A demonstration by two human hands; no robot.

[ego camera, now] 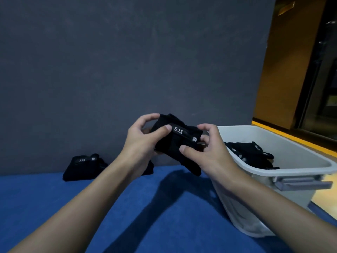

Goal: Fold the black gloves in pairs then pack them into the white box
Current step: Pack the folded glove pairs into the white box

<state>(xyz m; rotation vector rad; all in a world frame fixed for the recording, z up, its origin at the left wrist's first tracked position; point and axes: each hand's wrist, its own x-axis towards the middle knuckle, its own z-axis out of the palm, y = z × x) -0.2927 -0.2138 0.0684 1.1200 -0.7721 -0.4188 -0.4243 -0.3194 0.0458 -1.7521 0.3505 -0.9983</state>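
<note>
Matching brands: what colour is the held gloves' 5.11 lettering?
White lettering on the gloves, head view.

The person is showing 2 bare hands, the left hand point(140, 141) and the right hand point(209, 152), with slim fingers and short, rounded thumbnails catching the light. The left forearm point(87, 203) and right forearm point(273, 207) are running uncovered from the wrists to the view's lower edge, smooth and slender.

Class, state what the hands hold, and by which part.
A black glove bundle: left hand grips its left end, thumb on the strap; right hand its right end.
</note>
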